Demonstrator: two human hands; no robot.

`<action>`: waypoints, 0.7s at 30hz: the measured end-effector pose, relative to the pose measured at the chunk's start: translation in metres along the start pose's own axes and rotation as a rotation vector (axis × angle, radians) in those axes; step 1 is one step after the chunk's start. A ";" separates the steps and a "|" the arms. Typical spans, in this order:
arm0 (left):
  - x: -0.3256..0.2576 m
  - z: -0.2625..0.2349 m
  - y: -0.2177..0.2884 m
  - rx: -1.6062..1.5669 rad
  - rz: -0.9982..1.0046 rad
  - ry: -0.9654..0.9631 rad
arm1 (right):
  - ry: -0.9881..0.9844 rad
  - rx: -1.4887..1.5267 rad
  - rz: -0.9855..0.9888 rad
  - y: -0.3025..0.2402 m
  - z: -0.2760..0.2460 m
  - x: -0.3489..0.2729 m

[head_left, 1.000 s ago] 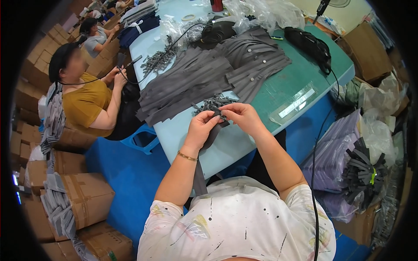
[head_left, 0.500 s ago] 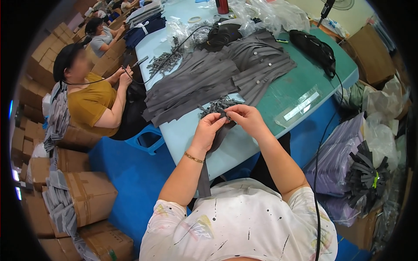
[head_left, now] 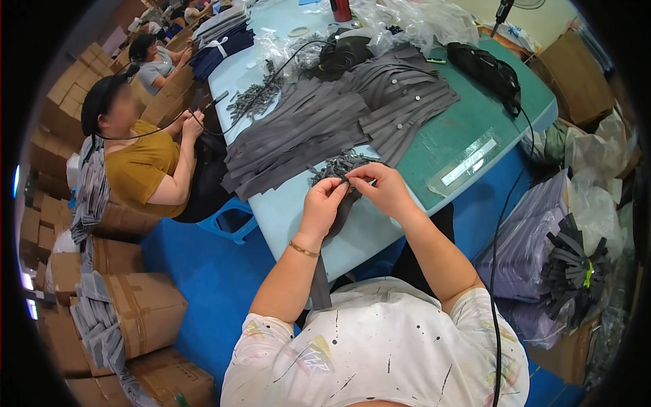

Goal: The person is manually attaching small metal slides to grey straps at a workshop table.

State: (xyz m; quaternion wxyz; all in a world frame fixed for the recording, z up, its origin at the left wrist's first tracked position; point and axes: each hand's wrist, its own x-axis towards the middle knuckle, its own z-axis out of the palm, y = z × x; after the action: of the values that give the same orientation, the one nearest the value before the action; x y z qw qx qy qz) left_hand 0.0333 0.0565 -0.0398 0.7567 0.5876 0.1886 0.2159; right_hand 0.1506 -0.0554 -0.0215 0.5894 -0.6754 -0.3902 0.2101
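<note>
Clock ref. = fingertips. L hand + R hand meet near desk edge; thumb + index fingers of both pinching one end of dk-grey fabric strip. Small part in pinch too? Can't tell, tips hide it. Strip runs to approx 6–7 o'clock, past L wrist, over edge.

Risks (judgement):
1. Hanging tail cd snag on desk edge or under L forearm, tugging end out of pinch.
2. Tip-only hold: strip end cd twist or slip if thumbs ease unevenly.
3. Knuckles v. close to heap of small grey pieces, 12 o'clock; a brush cd scatter them among fanned strips, 11 o'clock.
4. Black cable from pouch, 2 o'clock: R elbow swing cd hook it.
</note>
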 end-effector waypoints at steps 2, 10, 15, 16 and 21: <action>-0.001 0.002 0.003 0.004 0.014 0.017 | -0.015 0.041 -0.008 0.003 0.000 0.000; -0.003 0.006 0.006 0.545 0.335 0.104 | 0.006 0.003 0.050 -0.001 -0.002 0.001; -0.006 0.012 0.012 0.773 0.431 0.195 | 0.021 -0.015 0.046 -0.003 -0.002 -0.001; -0.007 0.012 0.012 0.775 0.433 0.191 | -0.007 0.052 0.095 -0.002 -0.003 -0.001; -0.006 0.014 0.008 0.684 0.435 0.177 | 0.018 0.124 0.138 0.008 -0.002 0.001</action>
State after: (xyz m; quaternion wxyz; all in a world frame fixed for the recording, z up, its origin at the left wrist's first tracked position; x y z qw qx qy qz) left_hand 0.0349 0.0440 -0.0285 0.4352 0.8106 0.1853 0.3453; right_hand 0.1550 -0.0556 -0.0290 0.6175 -0.6648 -0.3238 0.2680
